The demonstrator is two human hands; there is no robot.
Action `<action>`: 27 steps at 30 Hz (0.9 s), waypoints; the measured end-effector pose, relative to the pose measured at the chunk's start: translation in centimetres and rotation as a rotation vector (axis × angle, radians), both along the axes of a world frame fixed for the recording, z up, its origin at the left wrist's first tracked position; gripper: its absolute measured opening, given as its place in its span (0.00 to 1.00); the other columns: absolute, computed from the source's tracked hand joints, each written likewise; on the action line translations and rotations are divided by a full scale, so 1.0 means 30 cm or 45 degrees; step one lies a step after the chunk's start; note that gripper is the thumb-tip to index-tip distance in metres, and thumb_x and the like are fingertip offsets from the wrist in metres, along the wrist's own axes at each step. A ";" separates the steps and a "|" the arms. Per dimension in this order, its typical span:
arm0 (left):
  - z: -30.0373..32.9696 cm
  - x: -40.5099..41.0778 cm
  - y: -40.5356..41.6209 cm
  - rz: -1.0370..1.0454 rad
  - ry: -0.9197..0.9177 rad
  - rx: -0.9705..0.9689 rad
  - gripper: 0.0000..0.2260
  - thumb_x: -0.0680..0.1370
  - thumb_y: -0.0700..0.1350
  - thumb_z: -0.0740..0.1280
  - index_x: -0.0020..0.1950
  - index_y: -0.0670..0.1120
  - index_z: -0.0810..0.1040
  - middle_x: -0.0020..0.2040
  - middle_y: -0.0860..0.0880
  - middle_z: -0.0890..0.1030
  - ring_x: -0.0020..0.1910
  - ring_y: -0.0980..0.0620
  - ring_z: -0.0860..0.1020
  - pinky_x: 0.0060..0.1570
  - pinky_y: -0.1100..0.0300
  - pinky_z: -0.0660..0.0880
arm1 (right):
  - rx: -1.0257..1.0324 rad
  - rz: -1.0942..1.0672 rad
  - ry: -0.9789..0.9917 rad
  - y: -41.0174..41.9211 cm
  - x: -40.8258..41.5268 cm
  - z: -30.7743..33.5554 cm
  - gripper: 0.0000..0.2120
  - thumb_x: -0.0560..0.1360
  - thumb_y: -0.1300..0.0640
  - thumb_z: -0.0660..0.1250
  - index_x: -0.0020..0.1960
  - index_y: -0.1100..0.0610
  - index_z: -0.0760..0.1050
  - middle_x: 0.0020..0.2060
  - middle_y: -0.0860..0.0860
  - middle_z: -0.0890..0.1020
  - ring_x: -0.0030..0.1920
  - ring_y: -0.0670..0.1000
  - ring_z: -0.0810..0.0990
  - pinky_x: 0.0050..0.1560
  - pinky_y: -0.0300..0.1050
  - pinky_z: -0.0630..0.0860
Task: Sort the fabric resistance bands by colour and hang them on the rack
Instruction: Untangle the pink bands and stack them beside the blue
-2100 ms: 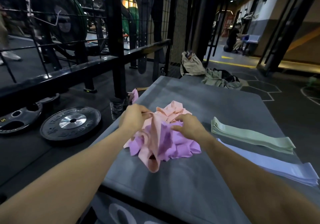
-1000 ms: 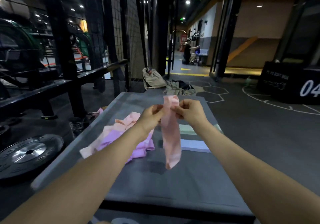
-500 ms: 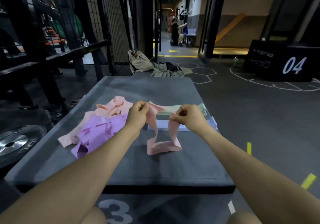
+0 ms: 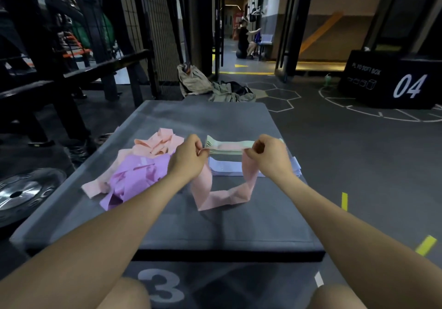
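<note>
Dim gym floor with hexagon markings; grey padded box [image 4: 167, 213] marked 3 in the foreground, black rack [image 4: 79, 69] to the left, weight plate [image 4: 21, 193] on the floor near left, black soft box [image 4: 392, 81] marked 04 far right, heap of clothes and a bag [image 4: 210, 86] just beyond the far edge. Lay on the padded top: tangled pile of pink and purple bands [image 4: 136, 165] at left, folded green bands [image 4: 227, 147] and folded pale lilac bands [image 4: 229, 167] at centre-right, partly hidden behind the hands. Held up over the pad: one pink band [image 4: 222, 193], spread as a loop with its long axis left to right, lower fold touching the pad. Pinched at its upper left end by the left hand [image 4: 189, 160] and at its upper right end by the right hand [image 4: 270, 158], fingers curled. Compared with half a second before: hands drawn farther apart, loop pulled wider.
</note>
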State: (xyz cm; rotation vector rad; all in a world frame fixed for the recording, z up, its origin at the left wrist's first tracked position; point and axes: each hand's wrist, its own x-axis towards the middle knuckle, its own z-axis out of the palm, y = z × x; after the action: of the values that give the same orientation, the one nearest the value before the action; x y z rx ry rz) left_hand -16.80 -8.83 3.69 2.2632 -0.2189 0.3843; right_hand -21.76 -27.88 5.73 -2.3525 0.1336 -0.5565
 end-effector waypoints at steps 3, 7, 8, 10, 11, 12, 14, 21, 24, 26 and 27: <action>0.037 -0.006 -0.002 -0.251 0.042 -0.026 0.03 0.77 0.41 0.65 0.49 0.48 0.75 0.33 0.50 0.74 0.34 0.50 0.70 0.36 0.59 0.66 | -0.012 0.151 0.015 0.017 -0.002 0.026 0.09 0.74 0.55 0.68 0.38 0.56 0.71 0.33 0.48 0.76 0.37 0.51 0.74 0.37 0.44 0.69; 0.066 -0.008 0.037 -0.488 0.206 -0.069 0.08 0.75 0.41 0.68 0.46 0.35 0.79 0.38 0.45 0.74 0.38 0.52 0.69 0.43 0.58 0.65 | 0.282 0.383 0.091 0.016 -0.011 0.067 0.06 0.74 0.62 0.68 0.41 0.55 0.73 0.35 0.49 0.79 0.35 0.47 0.76 0.38 0.38 0.72; 0.076 -0.015 0.046 -0.501 0.260 -0.118 0.09 0.75 0.42 0.68 0.46 0.36 0.79 0.39 0.45 0.76 0.39 0.52 0.70 0.45 0.57 0.66 | 0.356 0.415 0.120 0.014 -0.013 0.073 0.03 0.75 0.63 0.66 0.45 0.57 0.74 0.36 0.51 0.80 0.36 0.47 0.76 0.38 0.37 0.73; 0.098 -0.030 0.060 -0.501 0.349 -0.276 0.05 0.75 0.41 0.66 0.44 0.41 0.80 0.41 0.47 0.79 0.41 0.52 0.74 0.48 0.58 0.69 | 0.482 0.462 0.185 0.014 -0.013 0.080 0.05 0.77 0.65 0.63 0.51 0.61 0.77 0.36 0.51 0.79 0.35 0.46 0.75 0.37 0.33 0.74; 0.110 -0.036 0.063 -0.499 0.385 -0.377 0.06 0.76 0.38 0.64 0.42 0.44 0.80 0.39 0.50 0.80 0.42 0.53 0.75 0.48 0.59 0.69 | 0.527 0.479 0.209 0.015 -0.011 0.083 0.06 0.77 0.66 0.62 0.51 0.62 0.77 0.36 0.50 0.78 0.34 0.45 0.74 0.36 0.31 0.73; 0.122 -0.041 0.064 -0.503 0.417 -0.477 0.09 0.76 0.36 0.62 0.40 0.46 0.78 0.37 0.52 0.80 0.41 0.53 0.75 0.48 0.60 0.70 | 0.563 0.489 0.221 0.019 -0.011 0.086 0.07 0.78 0.67 0.61 0.49 0.61 0.78 0.35 0.50 0.78 0.33 0.45 0.73 0.34 0.31 0.72; 0.144 -0.055 0.059 -0.531 0.478 -0.616 0.11 0.75 0.33 0.61 0.39 0.46 0.76 0.33 0.54 0.80 0.40 0.54 0.76 0.46 0.62 0.71 | 0.632 0.503 0.228 0.026 -0.010 0.099 0.09 0.78 0.67 0.60 0.44 0.58 0.77 0.34 0.50 0.77 0.32 0.44 0.72 0.33 0.33 0.71; 0.207 -0.093 0.026 -0.588 0.479 -0.755 0.11 0.76 0.30 0.60 0.41 0.46 0.71 0.39 0.49 0.75 0.40 0.55 0.73 0.42 0.65 0.70 | 0.383 0.496 0.185 0.076 -0.026 0.129 0.08 0.77 0.65 0.62 0.54 0.60 0.78 0.41 0.49 0.78 0.41 0.45 0.74 0.40 0.28 0.70; 0.221 -0.095 0.018 -0.605 0.447 -0.734 0.12 0.76 0.30 0.60 0.42 0.47 0.71 0.39 0.50 0.75 0.40 0.55 0.72 0.42 0.64 0.69 | 0.470 0.546 0.094 0.107 -0.031 0.162 0.11 0.78 0.58 0.63 0.48 0.65 0.79 0.38 0.52 0.78 0.38 0.46 0.74 0.45 0.38 0.71; 0.230 -0.097 0.015 -0.608 0.411 -0.723 0.12 0.76 0.30 0.60 0.42 0.47 0.72 0.39 0.51 0.76 0.41 0.55 0.73 0.42 0.63 0.69 | 0.393 0.539 0.081 0.122 -0.026 0.181 0.11 0.77 0.56 0.65 0.45 0.65 0.79 0.35 0.54 0.78 0.36 0.47 0.72 0.42 0.43 0.71; 0.233 -0.095 0.013 -0.590 0.365 -0.678 0.12 0.76 0.30 0.62 0.43 0.47 0.72 0.40 0.51 0.76 0.42 0.54 0.73 0.42 0.63 0.69 | 0.352 0.515 0.069 0.126 -0.019 0.186 0.09 0.76 0.57 0.67 0.44 0.63 0.79 0.34 0.54 0.78 0.36 0.48 0.73 0.42 0.45 0.73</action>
State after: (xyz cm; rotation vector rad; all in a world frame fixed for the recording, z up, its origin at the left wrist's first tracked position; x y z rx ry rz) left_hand -19.64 -8.44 10.68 1.6518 -0.4236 -0.1207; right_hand -22.35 -24.10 11.29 -2.0479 -0.2243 -0.2565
